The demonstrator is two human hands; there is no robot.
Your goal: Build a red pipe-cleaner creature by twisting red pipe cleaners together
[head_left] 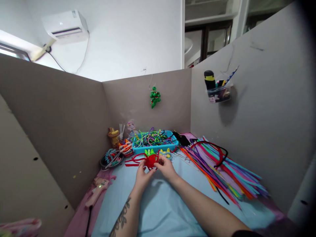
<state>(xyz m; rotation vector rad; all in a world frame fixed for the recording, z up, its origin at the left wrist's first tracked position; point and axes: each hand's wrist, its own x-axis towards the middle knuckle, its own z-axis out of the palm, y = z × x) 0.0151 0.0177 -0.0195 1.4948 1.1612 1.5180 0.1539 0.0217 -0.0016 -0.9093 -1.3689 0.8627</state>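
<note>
Between my two hands is a red pipe-cleaner piece, with a dense middle and loose red stems reaching out to the left and upward. My left hand grips its lower left side, thumb and fingers closed on it. On the right edge, my right hand pinches the same piece. Just behind it lie small green pipe-cleaner shapes and a yellow and blue one. The piece is held above a light blue cloth, and my fingers hide part of it.
A blue basket full of pipe-cleaner scraps stands behind. Scissors and a spread of long colourful pipe cleaners lie right. At left are a dark bowl, a pink glue gun and its cord. Grey panels enclose the table.
</note>
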